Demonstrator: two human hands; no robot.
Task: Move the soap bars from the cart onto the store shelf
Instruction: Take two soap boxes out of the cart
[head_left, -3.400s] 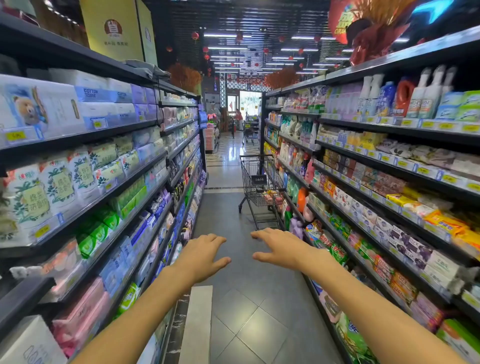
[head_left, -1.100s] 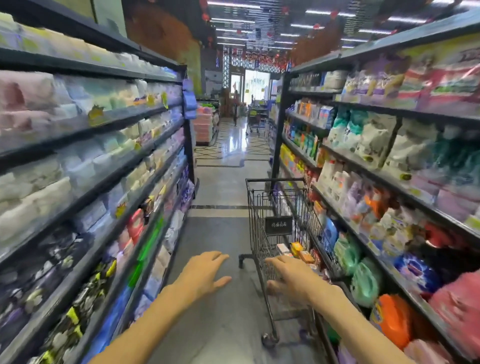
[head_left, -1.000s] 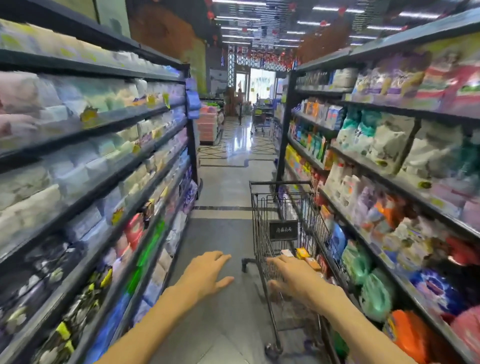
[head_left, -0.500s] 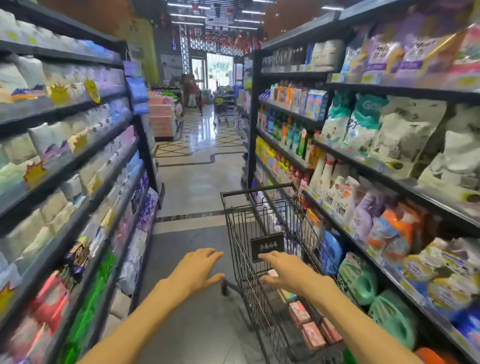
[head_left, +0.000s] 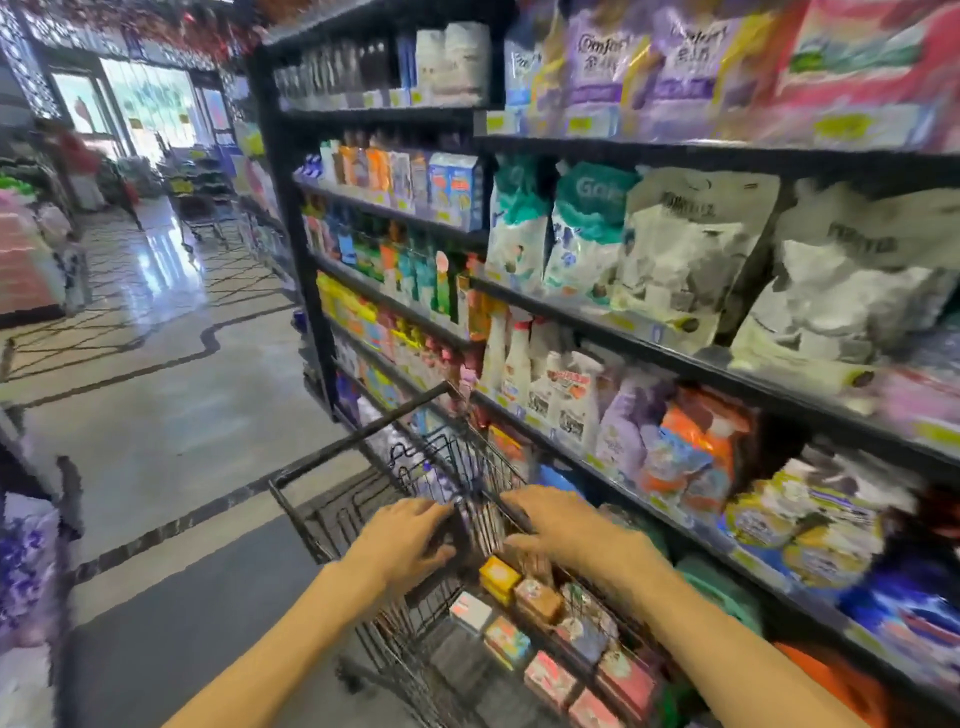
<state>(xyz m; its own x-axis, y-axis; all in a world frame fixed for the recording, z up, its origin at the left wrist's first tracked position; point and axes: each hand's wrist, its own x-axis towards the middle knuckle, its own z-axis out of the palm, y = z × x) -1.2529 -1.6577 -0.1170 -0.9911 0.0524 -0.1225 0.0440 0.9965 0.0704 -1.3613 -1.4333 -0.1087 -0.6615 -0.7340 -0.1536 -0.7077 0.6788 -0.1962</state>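
Observation:
A black wire shopping cart (head_left: 358, 435) stands in the aisle close to the right-hand store shelf (head_left: 675, 359). Several boxed soap bars lie in its basket: a yellow one (head_left: 498, 573), a pink-brown one (head_left: 537, 598), a white-and-red one (head_left: 470, 611) and pink ones (head_left: 550, 675) nearer me. My left hand (head_left: 402, 543) hovers over the basket with its fingers spread, overlapping a dark sign plate (head_left: 457, 525) on the cart. My right hand (head_left: 569, 530) is spread over the right rim. Neither hand holds a soap bar. The picture is blurred.
The right shelves carry detergent bags (head_left: 691, 244), spray bottles (head_left: 566, 400) and small boxes (head_left: 452, 187). The tiled aisle floor (head_left: 171, 415) stretches left and ahead toward a bright entrance (head_left: 150, 104). Another shelf's edge (head_left: 31, 545) shows at the far left.
I have come up to the cart and turned toward the right shelf. Both hands, earlier short of the cart, are now over its basket, the left one moved right to the sign plate.

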